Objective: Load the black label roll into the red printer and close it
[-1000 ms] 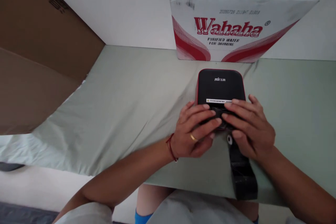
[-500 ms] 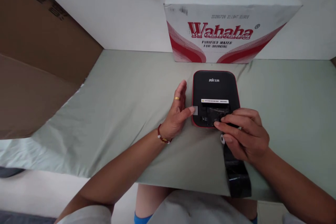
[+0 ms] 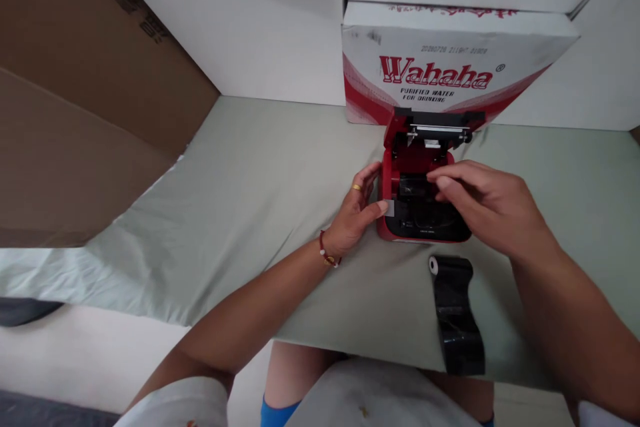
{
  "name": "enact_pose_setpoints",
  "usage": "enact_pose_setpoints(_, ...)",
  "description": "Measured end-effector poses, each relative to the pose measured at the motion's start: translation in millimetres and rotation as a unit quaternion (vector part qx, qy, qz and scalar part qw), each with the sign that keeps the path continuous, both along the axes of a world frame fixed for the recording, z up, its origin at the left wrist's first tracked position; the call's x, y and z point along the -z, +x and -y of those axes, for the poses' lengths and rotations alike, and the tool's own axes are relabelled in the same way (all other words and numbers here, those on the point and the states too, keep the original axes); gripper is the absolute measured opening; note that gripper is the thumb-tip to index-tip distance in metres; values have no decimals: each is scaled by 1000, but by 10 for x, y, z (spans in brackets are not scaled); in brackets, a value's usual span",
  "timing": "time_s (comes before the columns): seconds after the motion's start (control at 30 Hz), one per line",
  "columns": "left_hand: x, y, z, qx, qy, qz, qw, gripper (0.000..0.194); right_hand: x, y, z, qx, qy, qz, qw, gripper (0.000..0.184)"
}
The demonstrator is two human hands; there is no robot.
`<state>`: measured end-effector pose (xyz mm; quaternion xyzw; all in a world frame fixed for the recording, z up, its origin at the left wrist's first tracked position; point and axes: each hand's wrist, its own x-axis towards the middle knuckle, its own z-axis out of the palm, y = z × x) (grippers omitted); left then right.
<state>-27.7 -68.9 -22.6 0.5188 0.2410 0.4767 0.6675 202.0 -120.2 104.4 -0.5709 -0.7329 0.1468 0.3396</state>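
A small red and black label printer (image 3: 384, 223) stands on the cloth with its lid (image 3: 440, 119) raised. My left hand (image 3: 357, 213) clasps its left side, with the thumb on the grey latch button (image 3: 389, 207). Inside the printer sits a glossy black label roll (image 3: 413, 185). My right hand (image 3: 487, 203) reaches in from the right, its thumb and fingertips pinched at the roll's right end; the exact grip is partly hidden. In front of the printer lies another black roll (image 3: 453, 313) with a white core, its strip unwound toward the table's front edge.
A white and red water carton (image 3: 435, 83) stands right behind the printer, among plain white boxes (image 3: 270, 33). A large brown cardboard box (image 3: 100, 113) rises at the left. A pale green cloth (image 3: 240, 180) covers the table.
The printer's lid has swung up and back, showing the red inside. My right hand has moved from the front slot to the roll inside. My left hand stays at the latch.
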Motion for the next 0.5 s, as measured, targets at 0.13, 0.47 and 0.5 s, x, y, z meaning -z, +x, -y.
enact_pose_setpoints(0.13,-71,12,1,-20,-73,34,997,66,14,55,-460,-47,-81,202,975,29)
enact_pose_setpoints(0.47,-71,32,-9,-45,-119,42,991,46,-12,-116,-517,-26,-48,368,928,26)
enact_pose_setpoints(0.5,-67,34,-12,-45,-116,40,991,44,-84,-65,-410,-29,-28,328,944,30)
